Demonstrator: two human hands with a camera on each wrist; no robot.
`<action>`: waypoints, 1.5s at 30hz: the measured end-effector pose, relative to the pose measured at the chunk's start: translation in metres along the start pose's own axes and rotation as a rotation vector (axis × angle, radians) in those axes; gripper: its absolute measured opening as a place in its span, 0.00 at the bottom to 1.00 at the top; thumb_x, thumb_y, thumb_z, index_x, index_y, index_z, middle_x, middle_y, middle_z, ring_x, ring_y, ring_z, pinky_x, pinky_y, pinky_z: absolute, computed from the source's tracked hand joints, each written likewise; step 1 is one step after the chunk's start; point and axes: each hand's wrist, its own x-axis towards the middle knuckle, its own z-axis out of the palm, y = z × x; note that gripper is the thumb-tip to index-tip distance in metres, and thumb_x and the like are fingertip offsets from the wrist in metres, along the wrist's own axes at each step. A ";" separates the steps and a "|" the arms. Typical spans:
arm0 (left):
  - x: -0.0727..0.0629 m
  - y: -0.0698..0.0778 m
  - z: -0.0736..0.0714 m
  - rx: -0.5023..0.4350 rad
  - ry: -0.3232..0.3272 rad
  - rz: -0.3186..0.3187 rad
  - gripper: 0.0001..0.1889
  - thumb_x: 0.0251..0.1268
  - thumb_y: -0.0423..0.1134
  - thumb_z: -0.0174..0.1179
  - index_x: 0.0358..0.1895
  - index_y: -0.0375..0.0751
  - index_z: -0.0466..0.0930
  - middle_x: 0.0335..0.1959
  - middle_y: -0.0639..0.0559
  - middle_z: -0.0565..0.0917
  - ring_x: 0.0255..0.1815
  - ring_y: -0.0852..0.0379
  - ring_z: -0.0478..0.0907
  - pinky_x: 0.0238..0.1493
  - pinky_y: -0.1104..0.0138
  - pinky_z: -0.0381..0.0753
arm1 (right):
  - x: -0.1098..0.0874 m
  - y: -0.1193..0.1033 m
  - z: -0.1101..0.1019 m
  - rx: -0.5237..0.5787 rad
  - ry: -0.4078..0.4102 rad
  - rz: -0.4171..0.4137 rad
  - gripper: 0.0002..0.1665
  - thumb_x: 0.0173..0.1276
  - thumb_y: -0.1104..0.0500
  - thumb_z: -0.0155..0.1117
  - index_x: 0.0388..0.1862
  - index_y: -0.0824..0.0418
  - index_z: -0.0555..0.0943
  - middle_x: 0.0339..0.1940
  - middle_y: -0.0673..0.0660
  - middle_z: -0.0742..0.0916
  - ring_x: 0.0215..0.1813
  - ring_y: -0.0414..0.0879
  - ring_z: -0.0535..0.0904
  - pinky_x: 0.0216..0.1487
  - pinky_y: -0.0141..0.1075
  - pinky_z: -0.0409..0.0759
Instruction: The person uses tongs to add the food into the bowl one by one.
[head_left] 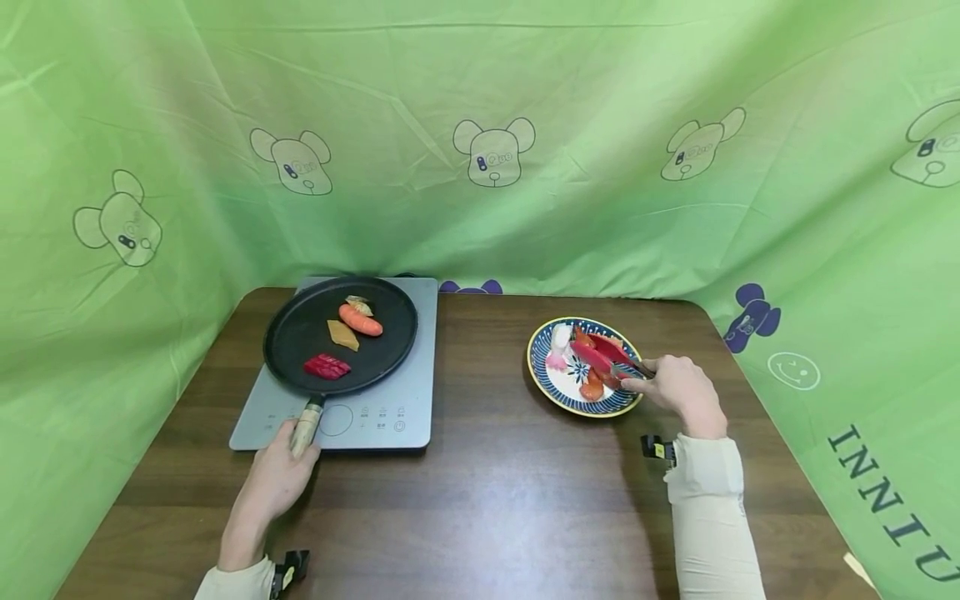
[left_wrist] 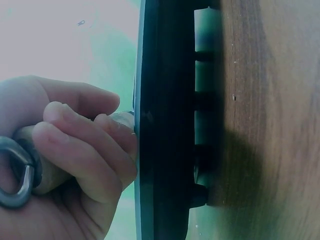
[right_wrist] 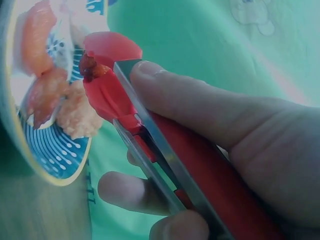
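My left hand [head_left: 281, 479] grips the wooden handle [head_left: 306, 423] of a flat black pan [head_left: 296, 329]. In the left wrist view its fingers [left_wrist: 82, 155] curl round the handle, which ends in a metal ring [left_wrist: 19, 192]. On the pan lie a sausage [head_left: 360, 320], a tan slice [head_left: 343, 335], a dark red scored piece [head_left: 327, 366] and a small pale brown piece [head_left: 359, 305]. My right hand [head_left: 684, 393] holds red-tipped tongs [right_wrist: 175, 155] over a patterned plate [head_left: 542, 385]. Between the tips shows a small reddish-brown food piece [right_wrist: 94, 70].
The pan rests on a grey induction cooker [head_left: 420, 367] at the left of the wooden table [head_left: 487, 500]. Orange-red pieces [head_left: 592, 387], a white piece [head_left: 560, 337] and a pink piece [head_left: 556, 361] lie on the plate. A green curtain [head_left: 480, 233] hangs behind and beside the table.
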 end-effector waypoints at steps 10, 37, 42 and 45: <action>-0.001 0.001 0.000 0.000 -0.002 0.008 0.31 0.68 0.42 0.48 0.69 0.31 0.50 0.39 0.34 0.73 0.25 0.50 0.68 0.22 0.61 0.67 | -0.003 0.000 0.007 0.118 0.069 0.004 0.44 0.61 0.35 0.61 0.62 0.69 0.73 0.53 0.76 0.77 0.53 0.72 0.72 0.49 0.60 0.69; 0.001 0.000 0.000 -0.009 -0.002 -0.026 0.32 0.69 0.44 0.48 0.70 0.32 0.49 0.35 0.36 0.72 0.24 0.51 0.68 0.21 0.61 0.67 | -0.002 -0.018 0.003 0.242 0.146 -0.059 0.46 0.60 0.32 0.60 0.65 0.65 0.71 0.51 0.75 0.79 0.45 0.60 0.75 0.44 0.51 0.72; 0.002 0.001 0.000 -0.005 0.001 -0.027 0.32 0.69 0.44 0.48 0.70 0.32 0.49 0.35 0.36 0.73 0.23 0.51 0.68 0.20 0.61 0.67 | -0.004 -0.026 0.001 0.259 0.145 -0.066 0.49 0.58 0.30 0.59 0.65 0.65 0.70 0.51 0.74 0.79 0.42 0.57 0.73 0.40 0.45 0.71; 0.003 0.001 0.000 -0.007 0.000 -0.027 0.32 0.69 0.44 0.48 0.70 0.32 0.49 0.35 0.36 0.73 0.23 0.51 0.68 0.20 0.61 0.67 | -0.005 -0.030 0.000 0.262 0.152 -0.085 0.46 0.59 0.33 0.61 0.65 0.65 0.71 0.50 0.74 0.79 0.42 0.57 0.74 0.39 0.44 0.70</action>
